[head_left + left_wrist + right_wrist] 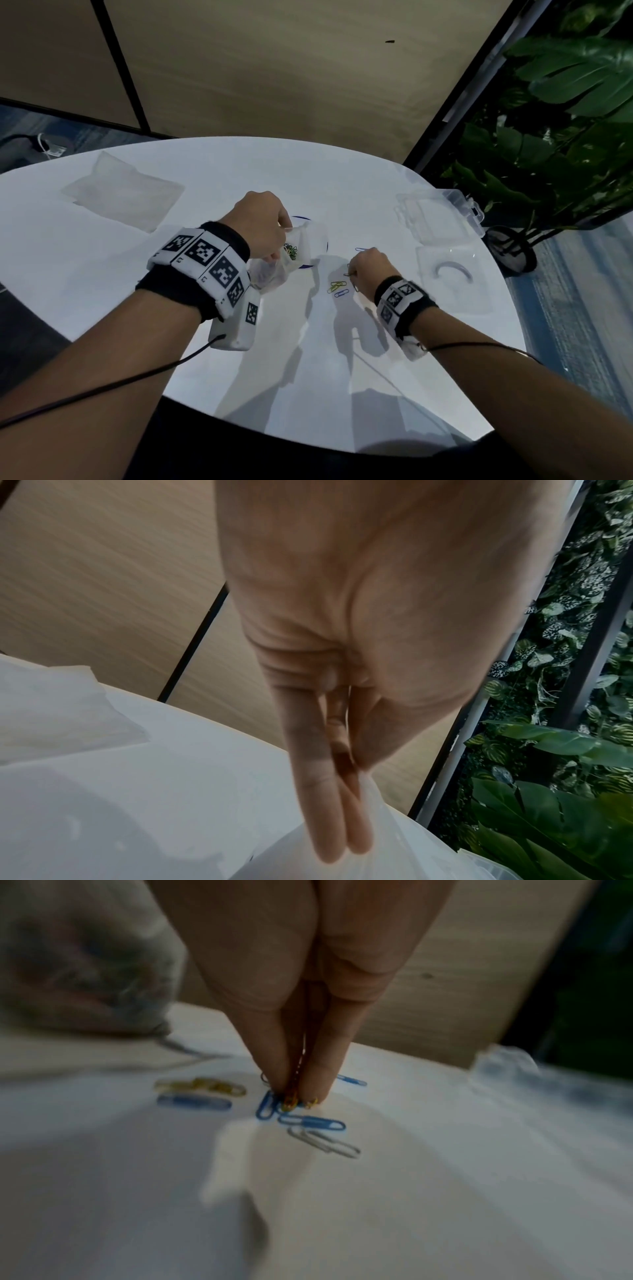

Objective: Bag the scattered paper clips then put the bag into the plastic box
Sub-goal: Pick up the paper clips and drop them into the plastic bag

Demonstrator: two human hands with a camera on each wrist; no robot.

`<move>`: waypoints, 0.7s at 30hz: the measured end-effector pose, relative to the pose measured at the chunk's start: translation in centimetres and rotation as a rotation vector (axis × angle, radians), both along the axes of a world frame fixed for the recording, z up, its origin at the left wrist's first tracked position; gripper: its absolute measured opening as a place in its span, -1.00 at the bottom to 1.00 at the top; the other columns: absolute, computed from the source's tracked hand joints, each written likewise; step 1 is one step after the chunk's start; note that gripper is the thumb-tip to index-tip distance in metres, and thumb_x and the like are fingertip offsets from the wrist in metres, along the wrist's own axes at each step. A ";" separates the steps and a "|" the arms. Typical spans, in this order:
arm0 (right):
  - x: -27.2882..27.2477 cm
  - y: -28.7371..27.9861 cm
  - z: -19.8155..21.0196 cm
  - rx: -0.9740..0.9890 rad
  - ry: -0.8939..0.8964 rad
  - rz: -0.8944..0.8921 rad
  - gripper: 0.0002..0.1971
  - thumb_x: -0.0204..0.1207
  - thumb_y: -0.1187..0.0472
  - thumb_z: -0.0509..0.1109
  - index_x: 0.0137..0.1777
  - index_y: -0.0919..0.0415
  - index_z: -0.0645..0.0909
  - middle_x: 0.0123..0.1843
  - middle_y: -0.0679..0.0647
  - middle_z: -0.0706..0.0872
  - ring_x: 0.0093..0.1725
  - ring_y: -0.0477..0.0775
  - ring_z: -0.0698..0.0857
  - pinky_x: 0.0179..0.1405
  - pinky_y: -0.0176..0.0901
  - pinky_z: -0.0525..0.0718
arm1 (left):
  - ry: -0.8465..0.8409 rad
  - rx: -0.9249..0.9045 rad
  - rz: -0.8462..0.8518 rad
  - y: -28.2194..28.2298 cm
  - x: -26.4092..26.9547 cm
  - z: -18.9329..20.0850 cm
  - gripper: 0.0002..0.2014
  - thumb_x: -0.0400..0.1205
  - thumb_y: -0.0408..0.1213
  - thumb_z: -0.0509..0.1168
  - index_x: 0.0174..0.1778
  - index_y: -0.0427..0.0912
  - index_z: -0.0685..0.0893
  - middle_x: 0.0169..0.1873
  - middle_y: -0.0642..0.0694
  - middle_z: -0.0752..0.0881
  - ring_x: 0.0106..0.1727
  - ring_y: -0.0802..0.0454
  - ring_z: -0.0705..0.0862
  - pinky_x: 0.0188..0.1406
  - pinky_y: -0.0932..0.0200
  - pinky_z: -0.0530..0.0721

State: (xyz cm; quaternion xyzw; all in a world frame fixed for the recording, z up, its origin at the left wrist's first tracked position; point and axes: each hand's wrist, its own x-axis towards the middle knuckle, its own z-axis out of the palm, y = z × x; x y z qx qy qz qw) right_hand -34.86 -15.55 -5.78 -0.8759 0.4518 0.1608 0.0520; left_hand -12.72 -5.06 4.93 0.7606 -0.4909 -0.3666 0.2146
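Observation:
My left hand [279, 240] grips the rim of a thin clear plastic bag [274, 270] just above the table, and several coloured paper clips [291, 251] show inside it. In the left wrist view my fingers [329, 818] lie against the bag's film [394, 848]. To the right, my right hand [354, 274] is down on the table, its fingertips [279, 1080] pinching a yellow-orange clip [290, 1102] among loose ones. Yellow clips [202, 1087], blue clips [311, 1122] and a silver clip [325, 1141] lie around it. The clear plastic box [435, 219] stands open at the right.
A white plate with a blue rim [325, 245] sits under the bag. A stack of spare clear bags [123, 192] lies far left. A clear flat lid [448, 274] lies right of my right hand. Plants [565, 102] stand beyond the table's right edge.

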 end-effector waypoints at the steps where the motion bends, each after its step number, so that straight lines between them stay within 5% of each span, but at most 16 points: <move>1: -0.2 -0.8 0.1 0.036 -0.085 -0.098 -0.82 0.50 0.28 0.35 -0.16 0.23 0.81 -0.09 0.16 0.83 -0.10 0.15 0.77 -0.02 -0.14 0.74 | 0.005 -0.001 0.000 0.0 0.0 0.0 -0.76 0.68 -0.48 0.21 0.07 -0.21 0.78 -0.37 -0.25 0.84 -0.35 -0.09 0.87 -0.12 -0.04 0.88; 4: -1.3 -2.9 1.0 0.182 -0.338 -0.390 -0.93 0.36 0.24 0.54 -0.27 0.18 0.86 -0.26 0.06 0.86 -0.24 -0.04 0.77 -0.12 -0.30 0.72 | 0.014 -0.005 -0.005 -0.1 0.0 -0.1 -0.81 0.70 -0.44 0.25 0.06 -0.21 0.77 -0.36 -0.25 0.84 -0.36 -0.08 0.87 -0.15 -0.03 0.88; 6: -1.7 -3.4 2.4 0.365 -0.662 -0.625 -0.95 0.28 0.29 0.66 -0.27 0.21 0.86 -0.25 0.10 0.86 -0.19 0.00 0.82 -0.03 -0.24 0.78 | 0.014 -0.006 -0.011 -0.1 0.0 0.0 -0.82 0.70 -0.43 0.26 0.06 -0.20 0.77 -0.36 -0.25 0.84 -0.35 -0.09 0.87 -0.14 -0.03 0.88; 8: -0.7 -3.0 4.5 0.620 -1.042 -0.767 -0.92 0.31 0.42 0.63 -0.21 0.39 0.81 -0.20 0.25 0.84 -0.16 0.15 0.83 0.04 -0.12 0.80 | 0.015 -0.005 -0.011 -0.1 -0.1 0.0 -0.81 0.70 -0.44 0.25 0.07 -0.22 0.77 -0.36 -0.26 0.84 -0.35 -0.08 0.87 -0.14 -0.03 0.88; 10: 1.1 -1.7 6.7 0.792 -1.240 -0.756 -0.83 0.40 0.51 0.53 -0.04 0.58 0.71 -0.16 0.31 0.79 -0.22 0.12 0.82 -0.10 -0.27 0.80 | 0.024 -0.010 0.003 -0.2 -0.2 0.1 -0.76 0.68 -0.49 0.21 0.11 -0.25 0.76 -0.35 -0.27 0.83 -0.34 -0.09 0.87 -0.15 -0.03 0.88; 14: 4.6 1.9 8.8 0.796 -1.185 -0.555 -0.84 0.40 0.48 0.55 -0.05 0.55 0.74 -0.14 0.32 0.81 -0.18 0.14 0.83 -0.02 -0.20 0.81 | 0.040 -0.028 0.026 -0.2 -0.8 0.1 -0.74 0.66 -0.51 0.20 0.13 -0.27 0.77 -0.38 -0.26 0.83 -0.36 -0.08 0.87 -0.20 0.04 0.88; 19: 6.4 3.7 8.8 0.353 -0.756 -0.116 -0.92 0.42 0.18 0.56 -0.14 0.12 0.86 -0.19 -0.03 0.87 -0.20 -0.12 0.80 -0.08 -0.31 0.70 | 0.064 -0.080 0.067 0.1 -0.8 -0.1 -0.72 0.64 -0.54 0.18 0.07 -0.25 0.78 -0.36 -0.30 0.83 -0.36 -0.08 0.86 -0.23 0.05 0.88; 21: 6.3 3.3 9.5 0.329 -0.771 -0.071 -0.88 0.45 0.19 0.53 -0.05 0.12 0.85 -0.12 -0.02 0.87 -0.15 -0.11 0.81 -0.03 -0.32 0.73 | 0.048 -0.103 0.074 0.2 -0.4 -0.4 -0.77 0.67 -0.50 0.21 0.03 -0.23 0.77 -0.38 -0.27 0.82 -0.42 -0.03 0.84 -0.27 0.06 0.88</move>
